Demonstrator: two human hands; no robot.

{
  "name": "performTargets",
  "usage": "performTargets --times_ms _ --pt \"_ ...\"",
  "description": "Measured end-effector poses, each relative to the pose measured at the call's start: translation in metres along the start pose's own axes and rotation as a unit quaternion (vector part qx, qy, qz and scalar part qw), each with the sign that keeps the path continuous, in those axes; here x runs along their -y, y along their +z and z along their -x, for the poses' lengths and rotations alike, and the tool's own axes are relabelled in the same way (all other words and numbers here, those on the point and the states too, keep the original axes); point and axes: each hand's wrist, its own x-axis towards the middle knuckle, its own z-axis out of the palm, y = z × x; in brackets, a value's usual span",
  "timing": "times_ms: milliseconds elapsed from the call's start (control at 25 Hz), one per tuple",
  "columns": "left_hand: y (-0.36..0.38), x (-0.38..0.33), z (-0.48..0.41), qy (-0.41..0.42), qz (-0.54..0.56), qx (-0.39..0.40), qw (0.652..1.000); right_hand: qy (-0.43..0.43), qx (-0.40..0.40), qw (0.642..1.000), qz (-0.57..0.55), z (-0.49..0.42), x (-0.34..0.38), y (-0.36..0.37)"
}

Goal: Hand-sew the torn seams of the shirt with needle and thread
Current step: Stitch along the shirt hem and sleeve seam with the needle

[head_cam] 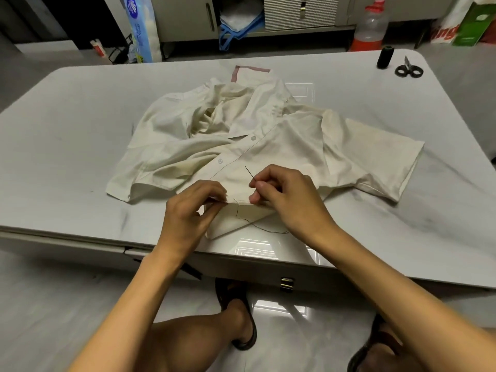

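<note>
Feet (pixel 243 326) in sandals under table (pixel 80 146), below shirt's near hem. Cream shirt (pixel 268 146) crumpled mid-table. Left hand (pixel 193 210) pinches hem. Right hand (pixel 284 194) just beside it, pinching needle (pixel 249 173), tip up over shirt. Thread (pixel 257 226) trails across hem. Spool (pixel 385 57) and scissors (pixel 408 67) well beyond shirt, far right.

That was a home room, by the look of it: a white folding counter (pixel 80 135) on glossy floor tiles (pixel 53 304), pale cabinets (pixel 185 14) behind, a pack of tissue paper (pixel 141 28), a red-capped plastic bottle (pixel 371 25), a blue bag (pixel 236 25).
</note>
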Motion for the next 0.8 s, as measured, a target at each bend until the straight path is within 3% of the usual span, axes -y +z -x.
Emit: performTargets --times_ms 360,600,800 --pt "-0.005 0.008 0.003 -0.056 0.073 0.008 0.996 -0.050 0.031 0.995 0.083 -0.003 -0.019 0.006" --pt "-0.010 0.010 0.002 -0.028 0.073 0.024 0.997 -0.149 0.056 0.970 0.186 -0.004 -0.022 0.007" --pt "-0.010 0.011 0.000 -0.030 0.066 0.028 0.997 -0.174 0.066 0.959 0.214 -0.006 -0.023 0.008"
